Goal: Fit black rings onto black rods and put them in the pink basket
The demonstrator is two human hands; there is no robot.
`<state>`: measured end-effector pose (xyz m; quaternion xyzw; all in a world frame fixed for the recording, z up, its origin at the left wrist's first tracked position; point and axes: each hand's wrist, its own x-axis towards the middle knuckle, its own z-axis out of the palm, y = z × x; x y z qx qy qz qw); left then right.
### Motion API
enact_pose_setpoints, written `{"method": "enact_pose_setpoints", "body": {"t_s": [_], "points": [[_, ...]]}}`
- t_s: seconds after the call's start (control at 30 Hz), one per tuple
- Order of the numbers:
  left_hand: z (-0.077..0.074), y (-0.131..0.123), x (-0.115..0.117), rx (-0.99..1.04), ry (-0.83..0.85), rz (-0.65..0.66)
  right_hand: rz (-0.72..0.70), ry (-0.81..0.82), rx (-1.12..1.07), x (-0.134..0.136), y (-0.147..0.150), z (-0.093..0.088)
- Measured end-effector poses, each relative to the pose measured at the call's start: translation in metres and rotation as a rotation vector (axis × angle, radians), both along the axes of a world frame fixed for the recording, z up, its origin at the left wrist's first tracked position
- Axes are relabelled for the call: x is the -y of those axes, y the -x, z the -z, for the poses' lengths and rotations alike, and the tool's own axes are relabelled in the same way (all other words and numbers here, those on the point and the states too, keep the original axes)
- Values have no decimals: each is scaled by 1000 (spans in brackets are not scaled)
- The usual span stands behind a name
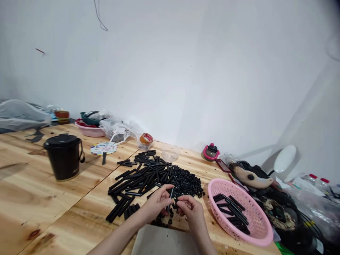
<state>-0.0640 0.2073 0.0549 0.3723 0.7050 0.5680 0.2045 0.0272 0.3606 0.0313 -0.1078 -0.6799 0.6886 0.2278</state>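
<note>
My left hand (157, 202) is closed round a slim black tube (171, 193), holding it tilted upward between thumb and fingers. Just right of it, my right hand (190, 209) has its thumb and fingertips pinched together; whatever lies in the pinch is too small to make out. Beyond the left hand spreads a heap of black tubes (145, 176) on the wooden table. A mound of small black pieces (188, 180), like little caps, adjoins it, and some lie scattered under my hands. To the right, a pink basket (212, 191) holds several black tubes (236, 209).
A grey board (162, 242) sits at the near edge. A black lidded cup (63, 157) stands at left, near a round paper fan (103, 148). Orange tape (146, 138), a clear bowl (170, 156) and a pink-handled jar (211, 151) stand toward the wall. Bags and cables clutter the right.
</note>
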Motion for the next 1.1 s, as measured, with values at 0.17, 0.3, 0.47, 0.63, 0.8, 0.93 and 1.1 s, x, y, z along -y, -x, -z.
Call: {"method": "enact_pose_setpoints", "body": {"t_s": [0.17, 0.3, 0.47, 0.63, 0.8, 0.93, 1.1], "points": [[5, -3, -14, 357, -251, 129, 41, 117, -53, -4, 1, -6], [11, -3, -13, 495, -311, 99, -15, 208, -39, -3, -2, -3], [5, -7, -9, 675, -415, -21, -61, 220, -22, 1, -5, 1], [-3, -8, -6, 757, -446, -88, -56, 142, -71, 6, -6, -2], [7, -6, -8, 807, -463, -114, 27, 208, -66, 12, -4, -3], [14, -5, -11, 840, -497, -153, 39, 189, -73, 14, -5, -4], [17, -4, -11, 813, -521, -123, 79, 134, -101, 13, -6, -2]]}}
